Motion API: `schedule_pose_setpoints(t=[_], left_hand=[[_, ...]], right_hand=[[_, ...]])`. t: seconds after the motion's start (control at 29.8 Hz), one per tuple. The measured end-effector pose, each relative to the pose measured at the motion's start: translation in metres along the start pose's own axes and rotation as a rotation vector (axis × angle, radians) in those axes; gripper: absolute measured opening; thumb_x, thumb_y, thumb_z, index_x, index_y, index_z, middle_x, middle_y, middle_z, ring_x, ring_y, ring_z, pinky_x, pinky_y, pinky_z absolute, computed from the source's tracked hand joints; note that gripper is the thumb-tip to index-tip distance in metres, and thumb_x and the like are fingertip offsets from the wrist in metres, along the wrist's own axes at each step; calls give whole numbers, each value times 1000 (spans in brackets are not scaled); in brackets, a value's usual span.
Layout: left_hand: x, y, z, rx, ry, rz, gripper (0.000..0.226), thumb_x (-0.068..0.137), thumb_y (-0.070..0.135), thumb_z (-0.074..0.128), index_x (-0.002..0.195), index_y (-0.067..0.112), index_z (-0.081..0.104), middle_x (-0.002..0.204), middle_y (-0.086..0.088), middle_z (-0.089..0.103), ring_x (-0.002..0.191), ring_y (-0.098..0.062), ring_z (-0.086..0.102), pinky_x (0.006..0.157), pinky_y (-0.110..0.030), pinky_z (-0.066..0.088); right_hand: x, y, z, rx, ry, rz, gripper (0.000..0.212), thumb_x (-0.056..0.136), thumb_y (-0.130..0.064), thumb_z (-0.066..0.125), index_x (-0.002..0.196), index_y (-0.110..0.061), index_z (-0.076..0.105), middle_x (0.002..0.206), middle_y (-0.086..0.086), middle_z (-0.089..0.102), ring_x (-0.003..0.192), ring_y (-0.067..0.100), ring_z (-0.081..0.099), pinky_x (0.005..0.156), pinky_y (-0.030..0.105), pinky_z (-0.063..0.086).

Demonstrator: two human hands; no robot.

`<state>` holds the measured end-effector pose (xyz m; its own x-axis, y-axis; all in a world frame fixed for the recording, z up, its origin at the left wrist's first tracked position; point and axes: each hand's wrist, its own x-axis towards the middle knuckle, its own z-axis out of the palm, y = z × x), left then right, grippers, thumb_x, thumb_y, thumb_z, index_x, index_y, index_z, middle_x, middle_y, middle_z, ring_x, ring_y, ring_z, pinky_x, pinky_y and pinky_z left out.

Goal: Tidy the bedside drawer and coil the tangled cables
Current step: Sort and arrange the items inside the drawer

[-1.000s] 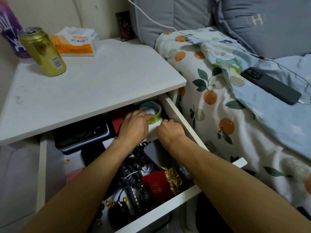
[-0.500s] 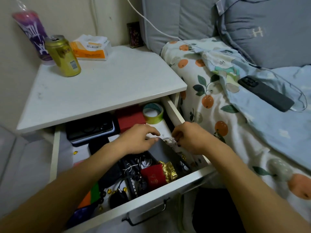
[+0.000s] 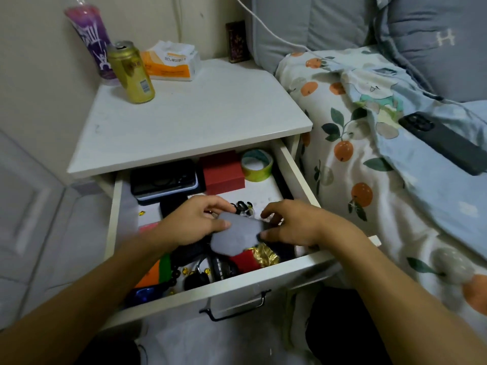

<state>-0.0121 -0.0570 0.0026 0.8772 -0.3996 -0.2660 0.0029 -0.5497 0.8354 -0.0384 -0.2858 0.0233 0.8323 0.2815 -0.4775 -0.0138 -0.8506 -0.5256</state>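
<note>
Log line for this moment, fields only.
drawer: open | left hand: grips grey case | right hand: holds same case | cables: uncoiled

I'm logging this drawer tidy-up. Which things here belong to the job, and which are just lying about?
Job: open drawer, grey case held by left hand and right hand, black cables, tape roll, red box.

Lying about: gold can, tissue pack, phone on bed.

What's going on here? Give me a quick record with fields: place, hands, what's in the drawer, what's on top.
Place: open bedside drawer beside a bed
Left hand: grips the grey flat object
Right hand: holds its other end
Drawer back: tape roll, red box, black case
Drawer front: dark tangled cables, red-and-gold pouch
On top: gold can, tissue pack
</note>
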Motion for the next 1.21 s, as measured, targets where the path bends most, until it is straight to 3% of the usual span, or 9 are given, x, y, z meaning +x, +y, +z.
schedule_pose_setpoints(t=[0.13, 0.3, 0.4, 0.5, 0.57, 0.67, 0.87, 1.04, 1.21], left_hand=[[-19, -7, 1, -123, -36, -41, 25, 91, 3, 64, 108, 20, 68, 102, -4, 70, 96, -17, 69, 83, -29, 58], [-31, -16, -22, 97, 169, 43, 15, 92, 19, 66, 93, 34, 68, 79, 11, 68, 62, 2, 58, 69, -17, 47], [-38, -19, -37, 73, 260, 27, 20, 90, 24, 69, 108, 31, 67, 98, 12, 70, 80, -1, 67, 78, -20, 50], [-48, -17, -46, 129, 358, 192, 36, 89, 25, 70, 124, 29, 64, 109, 11, 64, 81, -7, 66, 77, -15, 51], [-52, -14, -47, 285, 423, 300, 22, 88, 19, 72, 109, 25, 70, 94, 5, 66, 76, -10, 61, 70, -13, 45], [-56, -21, -55, 308, 490, 285, 14, 83, 11, 76, 93, 20, 73, 83, 1, 66, 76, -11, 59, 68, -14, 44], [-60, -45, -79, 228, 627, 200, 22, 73, -13, 73, 89, 3, 75, 101, -7, 69, 90, -7, 63, 83, 2, 40], [-62, -61, -91, 421, 547, 69, 37, 83, 3, 73, 120, 6, 68, 118, -11, 68, 108, -26, 64, 91, -17, 39], [-71, -65, -85, 550, 477, 30, 62, 88, 23, 70, 143, 9, 46, 139, -11, 54, 127, -28, 50, 97, -25, 35]], right_hand=[[12, -25, 11, -38, -77, -90, 60, 81, -39, 75, 135, -31, 50, 115, -3, 60, 94, 14, 59, 76, 26, 49], [23, -48, 13, -110, 86, -229, 16, 84, -24, 69, 99, -22, 65, 91, -3, 59, 84, 17, 56, 63, 26, 44], [26, -57, 7, -48, 212, -307, 11, 85, -21, 67, 83, -27, 58, 78, -8, 55, 78, 17, 56, 61, 26, 43], [32, -69, 8, -19, 289, -419, 17, 84, -19, 70, 82, -30, 58, 73, -14, 52, 74, 11, 53, 60, 21, 40], [38, -77, 13, -71, 317, -476, 12, 83, -20, 71, 84, -28, 63, 73, -14, 49, 74, 11, 49, 60, 25, 35], [47, -81, 14, -156, 369, -490, 8, 84, -28, 70, 91, -23, 69, 79, -10, 52, 78, 13, 50, 65, 29, 37], [60, -80, 12, -241, 351, -439, 17, 87, -22, 66, 104, -23, 70, 98, 1, 62, 92, 22, 58, 76, 33, 47], [88, -103, 33, -415, 422, -404, 24, 86, -17, 58, 107, -23, 69, 104, 4, 62, 99, 30, 59, 73, 37, 50], [111, -113, 44, -521, 519, -398, 22, 85, -11, 59, 105, -13, 65, 103, 6, 55, 103, 30, 51, 58, 33, 33]])
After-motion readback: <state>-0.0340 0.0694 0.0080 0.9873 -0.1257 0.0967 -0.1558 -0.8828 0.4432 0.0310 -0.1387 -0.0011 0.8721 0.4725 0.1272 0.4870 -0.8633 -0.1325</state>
